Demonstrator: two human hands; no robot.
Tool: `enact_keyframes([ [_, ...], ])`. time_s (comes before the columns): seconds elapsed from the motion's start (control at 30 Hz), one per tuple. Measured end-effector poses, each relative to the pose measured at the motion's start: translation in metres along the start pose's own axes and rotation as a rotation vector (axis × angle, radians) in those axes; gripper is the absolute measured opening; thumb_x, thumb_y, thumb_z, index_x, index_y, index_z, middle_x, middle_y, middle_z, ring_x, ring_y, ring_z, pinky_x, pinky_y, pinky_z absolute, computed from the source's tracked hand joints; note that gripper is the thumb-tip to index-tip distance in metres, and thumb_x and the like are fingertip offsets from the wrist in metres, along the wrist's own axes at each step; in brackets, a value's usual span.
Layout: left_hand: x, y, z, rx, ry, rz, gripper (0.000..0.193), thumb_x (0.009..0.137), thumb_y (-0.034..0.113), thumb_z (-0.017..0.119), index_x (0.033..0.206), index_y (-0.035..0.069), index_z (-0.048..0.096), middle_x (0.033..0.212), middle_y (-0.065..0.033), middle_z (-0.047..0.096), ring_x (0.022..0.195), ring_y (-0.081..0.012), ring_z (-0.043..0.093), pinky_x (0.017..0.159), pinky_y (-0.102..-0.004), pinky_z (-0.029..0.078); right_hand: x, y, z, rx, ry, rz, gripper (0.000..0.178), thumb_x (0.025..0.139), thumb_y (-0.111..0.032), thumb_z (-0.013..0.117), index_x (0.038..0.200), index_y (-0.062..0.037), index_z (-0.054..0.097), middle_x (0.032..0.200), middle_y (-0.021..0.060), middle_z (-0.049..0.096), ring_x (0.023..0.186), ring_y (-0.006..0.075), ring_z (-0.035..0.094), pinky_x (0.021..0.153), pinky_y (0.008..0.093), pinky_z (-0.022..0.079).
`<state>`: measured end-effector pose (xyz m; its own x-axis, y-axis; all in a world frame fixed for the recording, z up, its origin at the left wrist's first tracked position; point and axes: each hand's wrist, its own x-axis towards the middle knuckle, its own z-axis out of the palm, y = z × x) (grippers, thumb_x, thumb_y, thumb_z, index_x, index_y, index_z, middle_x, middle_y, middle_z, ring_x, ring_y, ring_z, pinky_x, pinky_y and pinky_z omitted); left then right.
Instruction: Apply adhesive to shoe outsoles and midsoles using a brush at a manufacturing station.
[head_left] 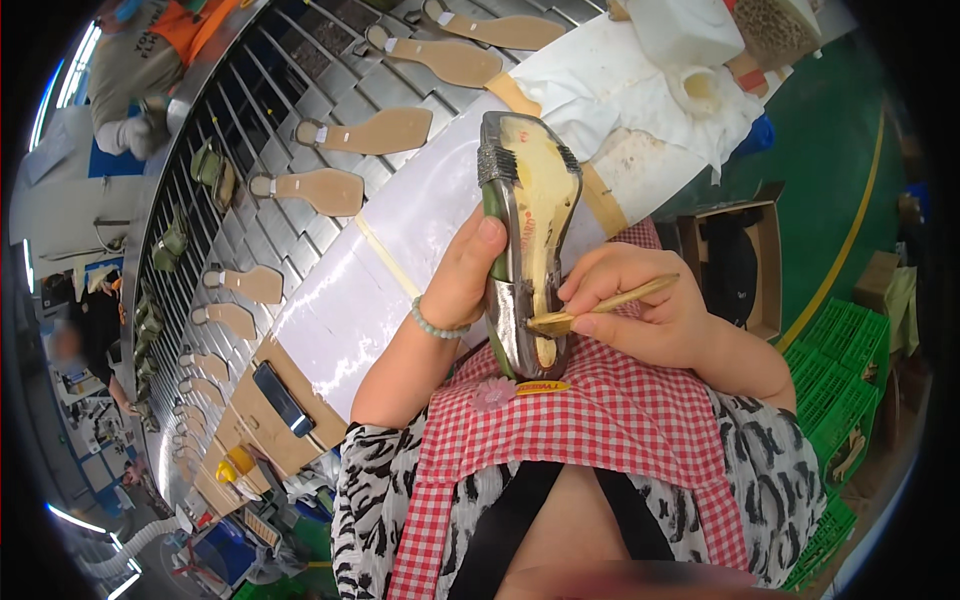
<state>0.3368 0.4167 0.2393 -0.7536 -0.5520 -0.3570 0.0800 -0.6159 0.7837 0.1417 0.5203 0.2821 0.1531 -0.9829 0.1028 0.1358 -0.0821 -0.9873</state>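
Note:
A shoe on its last (542, 205) is held bottom up in front of my apron, its pale underside facing me and its dark, shiny upper wrapping the sides. My left hand (466, 262) is closed round the shoe's left side, thumb along the edge. Pinched in the fingers of my right hand (645, 318) is a small brush (632, 296) with a yellowish wooden handle. The brush's head rests at the underside near the end closest to me. A green lining or part shows at the shoe's left side.
A slatted conveyor (290, 110) runs on the left with several brown soles (375, 132) and green shoe uppers (212, 172). A phone (283, 398) lies on the cardboard-covered bench edge. Ahead are a stained white cloth (590, 95) and a whitish pot (697, 90). Right: an open carton (770, 265) and green crates (840, 370).

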Motion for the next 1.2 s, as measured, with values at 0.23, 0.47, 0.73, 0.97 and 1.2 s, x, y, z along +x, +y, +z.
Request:
enact_keyframes([
  [0.23,0.001,-0.003,0.000,-0.001,-0.001,0.006,0.079,0.086,0.060,0.052,0.135,0.000,0.036,0.114,-0.0061,0.053,0.098,-0.0116,0.053,0.080,-0.0243,0.046,-0.002,-0.001,-0.002,0.060,-0.070,0.039,0.011,0.078,0.003,0.068,0.088,0.0013,0.065,0.092,0.0106,0.063,0.083,0.0167,0.062,0.074,0.0262,0.048],
  [0.47,0.000,-0.003,0.004,0.002,0.026,0.011,0.078,0.087,0.060,0.052,0.135,0.000,0.036,0.115,-0.0065,0.053,0.100,-0.0130,0.053,0.084,-0.0260,0.045,0.003,-0.003,0.003,0.002,0.116,0.002,0.011,0.077,0.004,0.068,0.087,0.0014,0.065,0.090,0.0108,0.064,0.083,0.0174,0.061,0.073,0.0269,0.048],
  [0.73,-0.002,-0.003,0.003,0.028,0.033,0.005,0.078,0.086,0.060,0.052,0.134,0.000,0.037,0.115,-0.0068,0.053,0.101,-0.0133,0.053,0.084,-0.0259,0.045,0.005,-0.006,0.004,-0.230,0.150,-0.146,0.012,0.075,0.005,0.069,0.086,0.0010,0.065,0.087,0.0109,0.063,0.081,0.0192,0.062,0.070,0.0277,0.048],
  [0.97,0.001,-0.006,-0.003,0.027,0.010,-0.033,0.077,0.085,0.059,0.054,0.132,0.001,0.040,0.113,-0.0061,0.055,0.097,-0.0127,0.055,0.081,-0.0256,0.047,-0.001,-0.005,-0.001,-0.143,0.045,-0.062,0.012,0.076,0.004,0.069,0.087,0.0010,0.065,0.090,0.0118,0.063,0.079,0.0188,0.062,0.070,0.0275,0.048],
  [1.2,0.007,-0.005,-0.040,-0.089,0.040,0.146,0.084,0.076,0.062,0.063,0.132,0.003,0.042,0.119,-0.0164,0.056,0.106,-0.0265,0.058,0.088,-0.0385,0.051,-0.002,-0.016,-0.020,0.234,0.192,0.013,0.012,0.078,0.003,0.067,0.090,0.0025,0.064,0.096,0.0116,0.063,0.086,0.0141,0.059,0.078,0.0261,0.046],
])
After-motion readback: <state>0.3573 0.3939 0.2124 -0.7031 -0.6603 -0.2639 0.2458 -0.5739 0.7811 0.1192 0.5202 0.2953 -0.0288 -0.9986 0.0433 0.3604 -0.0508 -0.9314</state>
